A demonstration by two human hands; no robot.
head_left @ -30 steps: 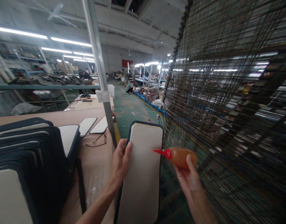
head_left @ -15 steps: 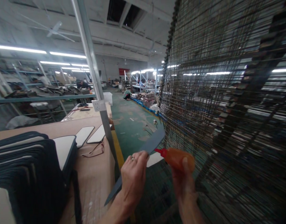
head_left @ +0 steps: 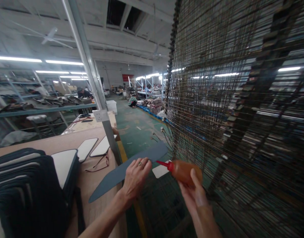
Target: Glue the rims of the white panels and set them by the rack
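My left hand [head_left: 138,175], a ring on one finger, grips a long flat blue-grey piece [head_left: 114,177] with a pointed near end. Its fingers wrap over the right-hand edge. My right hand [head_left: 193,191] is closed around an amber squeeze bottle [head_left: 185,171] with a red nozzle. The bottle lies nearly level, its tip pointing left, close to the edge of the blue-grey piece beside my left fingers. I cannot tell whether the tip touches it. Behind the nozzle, a pale flat panel [head_left: 160,170] with rounded corners shows lower down.
A tall wire rack [head_left: 203,109] fills the right side. On the table [head_left: 99,178] at left stands a stack of dark-edged panels [head_left: 25,185]; glasses [head_left: 101,164] lie near white panels [head_left: 86,149]. A metal post [head_left: 92,79] rises at the table edge. A person [head_left: 132,101] crouches in the aisle.
The blue-grey piece has turned flatter, showing more of its broad face, and swung left over the table edge. Both hands and the bottle have shifted slightly left in view.
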